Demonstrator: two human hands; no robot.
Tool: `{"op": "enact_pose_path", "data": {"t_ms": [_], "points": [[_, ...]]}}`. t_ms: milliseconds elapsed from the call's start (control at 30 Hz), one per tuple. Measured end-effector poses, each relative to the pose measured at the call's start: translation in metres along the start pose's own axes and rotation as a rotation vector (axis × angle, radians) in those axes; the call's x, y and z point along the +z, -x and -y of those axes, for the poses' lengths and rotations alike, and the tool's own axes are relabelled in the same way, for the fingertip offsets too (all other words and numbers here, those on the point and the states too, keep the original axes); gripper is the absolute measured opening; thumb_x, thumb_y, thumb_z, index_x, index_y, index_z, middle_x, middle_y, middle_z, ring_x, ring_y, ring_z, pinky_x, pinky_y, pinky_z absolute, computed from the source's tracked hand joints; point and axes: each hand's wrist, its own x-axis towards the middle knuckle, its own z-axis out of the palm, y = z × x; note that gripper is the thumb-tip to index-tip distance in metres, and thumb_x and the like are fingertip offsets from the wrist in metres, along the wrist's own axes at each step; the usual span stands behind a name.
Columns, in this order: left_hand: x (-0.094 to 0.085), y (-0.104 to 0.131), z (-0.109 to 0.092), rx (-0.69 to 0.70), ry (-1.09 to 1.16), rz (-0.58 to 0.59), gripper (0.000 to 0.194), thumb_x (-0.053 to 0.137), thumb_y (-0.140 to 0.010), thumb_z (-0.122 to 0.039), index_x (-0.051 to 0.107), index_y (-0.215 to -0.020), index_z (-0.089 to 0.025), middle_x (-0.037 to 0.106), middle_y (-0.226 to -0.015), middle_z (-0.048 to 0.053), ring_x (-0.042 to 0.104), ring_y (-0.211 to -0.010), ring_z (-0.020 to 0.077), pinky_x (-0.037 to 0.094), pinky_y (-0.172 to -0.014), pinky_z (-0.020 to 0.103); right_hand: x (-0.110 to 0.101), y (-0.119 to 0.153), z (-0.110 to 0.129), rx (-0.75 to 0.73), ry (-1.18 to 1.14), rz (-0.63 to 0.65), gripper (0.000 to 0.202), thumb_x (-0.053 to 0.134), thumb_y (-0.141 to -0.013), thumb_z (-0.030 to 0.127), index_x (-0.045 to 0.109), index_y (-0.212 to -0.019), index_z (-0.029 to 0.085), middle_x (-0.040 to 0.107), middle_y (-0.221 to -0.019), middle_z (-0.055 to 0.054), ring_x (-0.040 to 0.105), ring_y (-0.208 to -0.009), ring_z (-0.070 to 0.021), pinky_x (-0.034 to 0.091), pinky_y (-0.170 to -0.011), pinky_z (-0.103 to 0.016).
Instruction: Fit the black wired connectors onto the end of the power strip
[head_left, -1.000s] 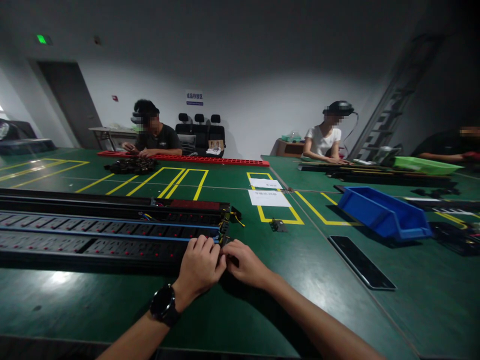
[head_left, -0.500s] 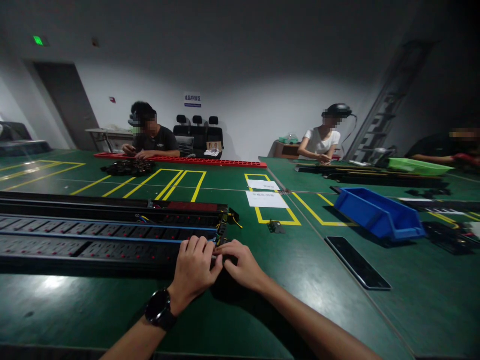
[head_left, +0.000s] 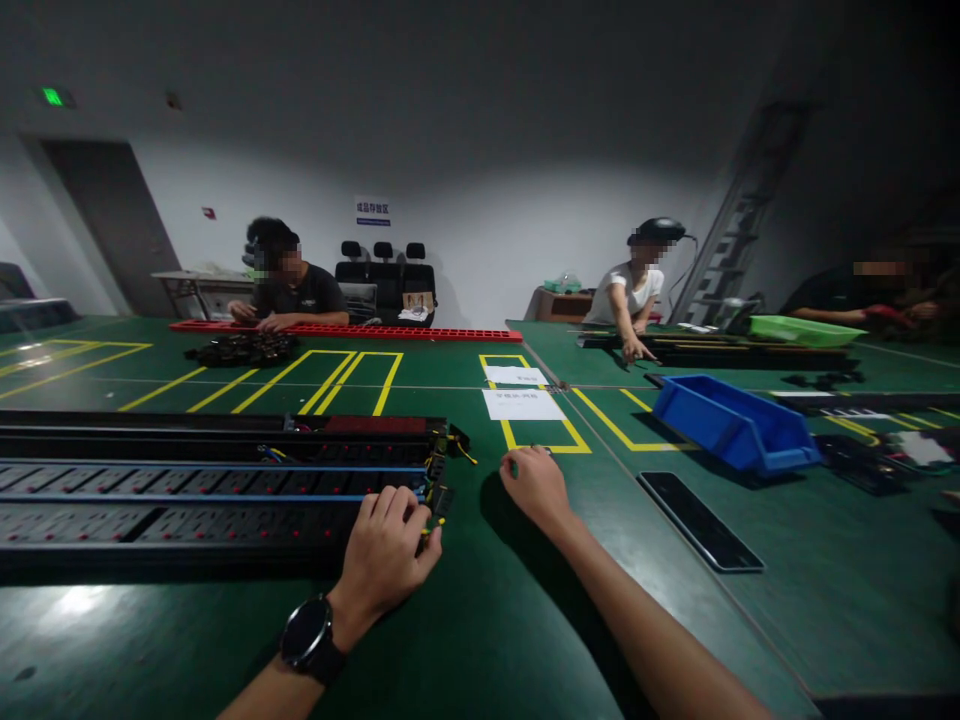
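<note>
Several long black power strips (head_left: 247, 525) with rows of sockets and small red dots lie side by side on the left. My left hand (head_left: 384, 550), with a black watch on its wrist, grips the right end of the nearest strip, fingers over its top and thumb at the end face. Beside that thumb, yellow wires and small dark parts (head_left: 442, 500) stick out of the strip ends. Away from the strips, my right hand (head_left: 536, 490) is curled low at the near edge of a yellow taped box. Its fingertips are largely hidden, so what they hold cannot be made out.
White paper sheets (head_left: 523, 405) lie beyond my right hand. To the right are a phone (head_left: 699, 520) and a blue bin (head_left: 739, 425). A red slotted rail (head_left: 405, 333) runs along the far side. Co-workers (head_left: 289, 285) sit across the green table (head_left: 480, 640).
My right hand has left the strip end and moved right, to where a small black part lay, now covered. My left hand stays at the strip. A co-worker at the right has stretched an arm forward.
</note>
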Motion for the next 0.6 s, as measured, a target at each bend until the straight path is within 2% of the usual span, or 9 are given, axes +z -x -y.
{"op": "enact_pose_path", "data": {"t_ms": [100,167,233,300,367,400,433,500,600], "points": [[0.002,0.0,0.0,0.038,-0.013,0.007,0.018,0.058,-0.09,-0.031,0.069,-0.082,-0.02,0.063,-0.09,0.007,0.052,-0.087,0.0238,0.037,-0.079,0.041,-0.002,-0.006,-0.023,0.06,0.204,0.099,0.026,0.052,-0.091,0.016,0.073,-0.077,0.016,0.072,-0.087,-0.014,0.062,-0.088,-0.0278,0.045,-0.077,-0.035],[0.003,0.001,0.001,0.066,-0.022,0.02,0.017,0.058,-0.09,-0.03,0.068,-0.082,-0.02,0.062,-0.089,0.007,0.051,-0.086,0.0235,0.037,-0.078,0.04,-0.003,-0.006,-0.023,0.062,0.247,0.11,0.025,0.052,-0.092,0.015,0.074,-0.079,0.015,0.071,-0.089,-0.016,0.061,-0.09,-0.0285,0.045,-0.077,-0.035],[0.005,0.001,0.001,0.092,-0.033,0.038,0.016,0.058,-0.09,-0.03,0.068,-0.082,-0.02,0.062,-0.088,0.007,0.051,-0.087,0.0236,0.037,-0.078,0.04,-0.003,-0.002,-0.011,0.023,0.214,0.084,0.022,0.053,-0.09,0.014,0.075,-0.092,0.015,0.068,-0.095,-0.015,0.059,-0.095,-0.0284,0.046,-0.08,-0.035],[0.006,0.002,0.001,0.112,-0.047,0.053,0.014,0.059,-0.09,-0.029,0.068,-0.083,-0.02,0.062,-0.088,0.007,0.051,-0.087,0.024,0.037,-0.077,0.04,-0.001,0.004,0.011,-0.07,0.104,0.064,0.036,0.053,-0.088,0.011,0.069,-0.12,0.016,0.065,-0.104,-0.014,0.058,-0.1,-0.0263,0.047,-0.084,-0.033],[0.007,0.002,0.001,0.127,-0.057,0.061,0.013,0.06,-0.089,-0.028,0.068,-0.082,-0.019,0.063,-0.089,0.008,0.052,-0.088,0.0244,0.038,-0.077,0.04,0.0,0.01,0.036,-0.222,-0.029,0.095,0.062,0.051,-0.086,0.007,0.049,-0.147,0.019,0.061,-0.114,-0.011,0.057,-0.102,-0.023,0.048,-0.089,-0.032],[0.007,0.002,0.001,0.132,-0.06,0.065,0.012,0.06,-0.089,-0.027,0.067,-0.082,-0.019,0.063,-0.09,0.008,0.052,-0.089,0.0247,0.038,-0.077,0.04,0.0,0.013,0.047,-0.316,-0.073,0.129,0.069,0.05,-0.086,0.006,0.041,-0.153,0.021,0.059,-0.118,-0.011,0.057,-0.104,-0.0219,0.047,-0.092,-0.032],[0.008,0.003,0.002,0.138,-0.063,0.068,0.011,0.061,-0.088,-0.026,0.067,-0.082,-0.019,0.063,-0.09,0.008,0.053,-0.09,0.0251,0.039,-0.078,0.041,0.0,0.016,0.057,-0.399,-0.098,0.165,0.073,0.05,-0.084,0.004,0.039,-0.154,0.023,0.058,-0.121,-0.01,0.056,-0.106,-0.0215,0.047,-0.094,-0.032],[0.008,0.003,0.002,0.149,-0.067,0.075,0.008,0.062,-0.086,-0.024,0.066,-0.081,-0.019,0.064,-0.091,0.008,0.053,-0.092,0.026,0.039,-0.079,0.041,-0.002,0.019,0.071,-0.508,-0.116,0.216,0.071,0.051,-0.083,0.004,0.044,-0.151,0.024,0.059,-0.122,-0.009,0.055,-0.108,-0.0219,0.047,-0.096,-0.034],[0.009,0.004,0.003,0.152,-0.062,0.067,0.007,0.062,-0.086,-0.023,0.066,-0.081,-0.019,0.063,-0.089,0.008,0.053,-0.092,0.0262,0.039,-0.08,0.042,-0.008,0.019,0.073,-0.525,-0.135,0.223,0.052,0.057,-0.082,0.009,0.06,-0.133,0.02,0.065,-0.111,-0.009,0.056,-0.104,-0.023,0.047,-0.094,-0.035]]}}
